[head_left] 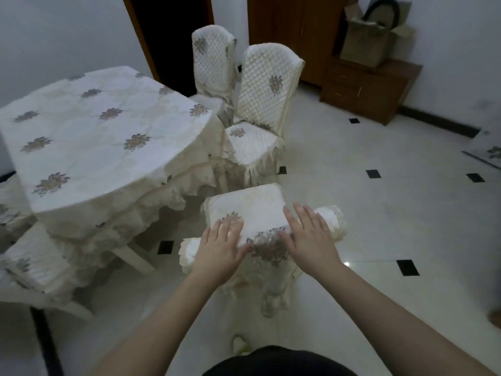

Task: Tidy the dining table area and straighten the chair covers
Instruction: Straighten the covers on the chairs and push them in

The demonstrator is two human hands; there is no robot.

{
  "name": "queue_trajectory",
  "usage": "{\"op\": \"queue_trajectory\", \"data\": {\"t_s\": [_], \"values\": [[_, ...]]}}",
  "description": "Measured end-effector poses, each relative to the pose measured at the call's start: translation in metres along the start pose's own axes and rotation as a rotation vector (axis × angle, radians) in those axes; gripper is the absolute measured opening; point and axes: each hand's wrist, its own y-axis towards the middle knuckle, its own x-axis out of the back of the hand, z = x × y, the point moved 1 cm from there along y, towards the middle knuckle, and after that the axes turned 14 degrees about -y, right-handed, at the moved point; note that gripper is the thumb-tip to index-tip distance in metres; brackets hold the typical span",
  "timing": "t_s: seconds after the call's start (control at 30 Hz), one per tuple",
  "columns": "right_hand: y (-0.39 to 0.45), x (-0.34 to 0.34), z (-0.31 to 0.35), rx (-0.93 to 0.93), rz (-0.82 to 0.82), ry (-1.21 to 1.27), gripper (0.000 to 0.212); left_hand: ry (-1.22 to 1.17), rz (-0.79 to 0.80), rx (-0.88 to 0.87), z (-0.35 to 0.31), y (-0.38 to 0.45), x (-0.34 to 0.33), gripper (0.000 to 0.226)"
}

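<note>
Standing behind the nearest chair (260, 240), just off the corner of the cloth-draped counter (89, 137), looking straight down over its backrest. Pressing both palms onto the quilted chair cover (249, 210) where it folds over the top rail: left hand (219, 248) flat with fingers (230, 226) straight and slightly spread, right hand (309, 237) likewise flat, fingers straight and close together, neither clamped on the fabric.

Risking, by judgement, a skewed cover: pushing harder with one palm than the other, dragging the embroidered flower patch (268, 248) off centre, or bunching the rolled ends of the cover to either side. Risking also the chair tipping or sliding on the glossy tiled floor (379, 213) under forward weight.

Running crosswise between the hands, left to right, as the long axis of the covered top rail; seat facing away, toward the two other covered chairs (260, 104) standing beside the counter. Fringed skirt hanging down the back, toward the feet.
</note>
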Motion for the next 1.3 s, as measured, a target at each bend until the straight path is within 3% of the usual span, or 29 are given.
{"op": "queue_trajectory", "data": {"t_s": [0.1, 0.23, 0.37, 0.5, 0.6, 0.73, 0.9, 1.07, 1.13, 1.2, 1.3], "values": [[0.021, -0.018, 0.015, -0.005, 0.091, 0.022, 0.074, -0.085, 0.088, 0.034, 0.015, 0.007, -0.005, 0.094], [0.032, -0.032, 0.022, -0.099, 0.030, 0.001, 0.064, -0.064, 0.189, -0.041, 0.022, 0.020, 0.002, 0.095], [0.038, -0.034, 0.020, -0.078, 0.033, -0.063, 0.058, -0.209, 0.392, -0.016, 0.033, 0.047, 0.009, 0.054], [0.060, -0.024, 0.016, -0.047, 0.222, -0.102, 0.068, -0.308, 0.556, 0.090, 0.044, 0.076, 0.002, 0.064], [0.086, -0.026, 0.010, -0.037, 0.399, -0.065, 0.051, -0.375, 0.610, 0.132, 0.048, 0.091, -0.004, 0.057], [0.126, -0.042, -0.010, 0.052, 0.538, -0.076, 0.051, -0.408, 0.583, 0.234, 0.057, 0.104, -0.012, 0.054], [0.166, -0.075, -0.039, 0.221, 0.579, -0.269, 0.052, -0.173, 0.443, 0.248, 0.072, 0.122, -0.027, 0.056], [0.189, -0.093, -0.079, 0.099, 0.900, -0.361, 0.057, 0.066, 0.498, 0.520, 0.106, 0.131, -0.032, 0.052], [0.193, -0.089, -0.092, 0.095, 0.937, -0.303, 0.060, 0.026, 0.490, 0.466, 0.109, 0.129, -0.027, 0.051], [0.191, -0.077, -0.094, 0.169, 0.874, -0.125, 0.057, -0.113, 0.448, 0.336, 0.103, 0.122, -0.017, 0.051], [0.173, -0.046, -0.086, 0.297, 0.809, 0.084, 0.049, -0.268, 0.396, 0.230, 0.090, 0.102, 0.000, 0.069]]}}
